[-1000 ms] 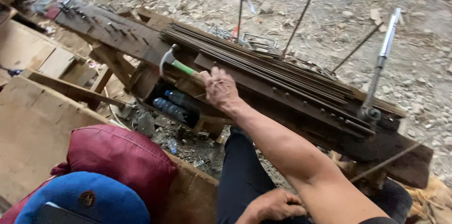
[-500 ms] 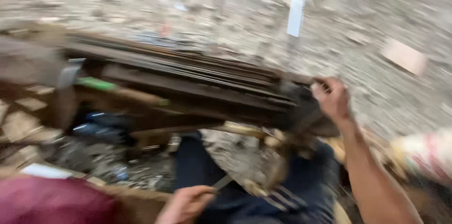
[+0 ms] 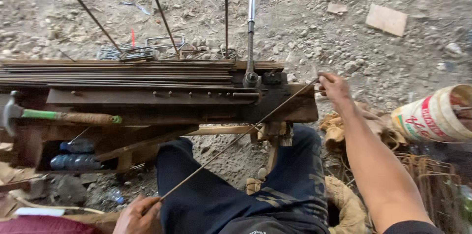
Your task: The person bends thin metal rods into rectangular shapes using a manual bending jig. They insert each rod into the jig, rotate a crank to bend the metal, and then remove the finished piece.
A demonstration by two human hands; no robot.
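Thin steel rod [image 3: 236,138] held at both ends, running diagonally from near left to far right across the lap and over the right end of the wooden bench [image 3: 295,108]. Right hand [image 3: 333,86] closed round the far tip of the rod, just beyond the bench's right edge; left hand [image 3: 140,214] at the bottom frame edge, fingers curled round the near end. Rod crossing just below the bending tool [image 3: 251,79], whose long metal lever [image 3: 251,13] stands away toward the far side. Bundle of straight rods [image 3: 118,74] stacked along the bench top, left of the tool; green-handled hammer [image 3: 59,115] lying on the bench's left part; plastic bottles [image 3: 73,153] in the shelf beneath; painted bucket [image 3: 432,116] on its side at right. Judgement for doing the step well: keep both grips firm and the rod straight between them, guide the far end level with the bench face, seat the rod squarely against the pins near the tool before loading the lever, keep fingers away from the pivot. Hard to make out: left hand cut off by the frame, so fingers only partly shown; pin layout at the tool dark and small; whether the rod touches the bench edge or passes just above it, cannot tell; bent stirrups [image 3: 147,47] on the ground beyond the bench partly hidden by upright rods.
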